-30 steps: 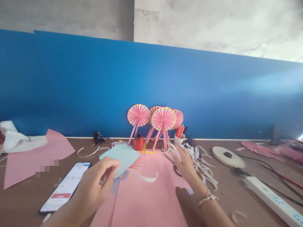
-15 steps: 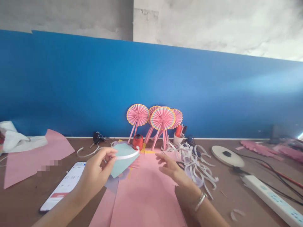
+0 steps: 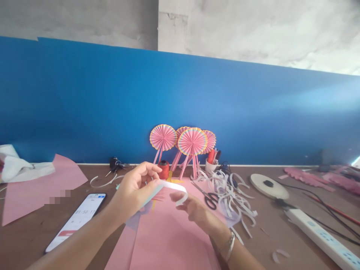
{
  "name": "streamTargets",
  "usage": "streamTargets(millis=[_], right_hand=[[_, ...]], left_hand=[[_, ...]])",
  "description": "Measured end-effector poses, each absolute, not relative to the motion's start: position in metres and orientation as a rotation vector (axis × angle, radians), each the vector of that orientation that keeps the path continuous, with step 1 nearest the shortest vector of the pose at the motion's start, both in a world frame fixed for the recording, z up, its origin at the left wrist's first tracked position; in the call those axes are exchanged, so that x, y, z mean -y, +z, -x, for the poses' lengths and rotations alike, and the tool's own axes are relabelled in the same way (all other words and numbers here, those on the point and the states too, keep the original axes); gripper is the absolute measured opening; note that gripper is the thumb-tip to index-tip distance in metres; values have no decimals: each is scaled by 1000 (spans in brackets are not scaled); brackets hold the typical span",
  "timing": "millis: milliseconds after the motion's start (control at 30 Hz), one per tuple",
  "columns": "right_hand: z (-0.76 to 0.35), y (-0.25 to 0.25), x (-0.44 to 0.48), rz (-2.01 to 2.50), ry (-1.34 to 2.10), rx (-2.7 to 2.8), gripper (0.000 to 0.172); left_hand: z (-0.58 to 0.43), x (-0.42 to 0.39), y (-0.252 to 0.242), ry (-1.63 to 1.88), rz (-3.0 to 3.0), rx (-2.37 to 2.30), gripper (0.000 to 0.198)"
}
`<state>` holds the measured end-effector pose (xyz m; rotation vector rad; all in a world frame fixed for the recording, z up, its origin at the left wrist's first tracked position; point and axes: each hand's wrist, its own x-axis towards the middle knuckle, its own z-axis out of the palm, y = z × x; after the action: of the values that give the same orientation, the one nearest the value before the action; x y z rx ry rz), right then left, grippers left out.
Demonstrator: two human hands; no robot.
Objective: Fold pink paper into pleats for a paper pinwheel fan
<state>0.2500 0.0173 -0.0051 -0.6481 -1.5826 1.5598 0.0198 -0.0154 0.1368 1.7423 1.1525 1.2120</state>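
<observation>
My left hand (image 3: 143, 183) is closed, with thumb and fingers pinching a narrow white strip (image 3: 174, 185). The strip sticks out to the right and its free end curls down. Slivers of a pale blue-green sheet (image 3: 152, 194) show along my left thumb; most of it is hidden behind the hand. My right hand (image 3: 197, 212) is at the strip's curled end, its fingers loosely apart and somewhat blurred. Contact with the strip is unclear. Below both hands lies pink paper (image 3: 171, 240). Dark-handled scissors (image 3: 210, 198) lie just beyond my right hand.
Pink pleated paper fans (image 3: 192, 141) stand at the back beside a red spool (image 3: 163, 170) and a white cup (image 3: 210, 165) of tools. Tangled white strips (image 3: 232, 191) lie right of centre. A phone (image 3: 77, 221) is at left, a power strip (image 3: 323, 236) at right.
My left hand has moved right with the white strip and the blue-green sheet, which is now mostly hidden. My right hand has come left and lower to the strip's end, uncovering the scissors.
</observation>
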Motion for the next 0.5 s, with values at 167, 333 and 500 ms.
streamTargets(millis=[167, 333, 500], right_hand=[[-265, 11, -15, 776, 1722, 1329, 20], [-292, 21, -18, 1098, 1685, 1342, 28], [-298, 21, -19, 1226, 1642, 1382, 24]], left_hand=[[-3, 3, 116, 1254, -1647, -1300, 28], [16, 2, 73, 1153, -1643, -1449, 25], [18, 10, 36, 1012, -1625, -1508, 21]])
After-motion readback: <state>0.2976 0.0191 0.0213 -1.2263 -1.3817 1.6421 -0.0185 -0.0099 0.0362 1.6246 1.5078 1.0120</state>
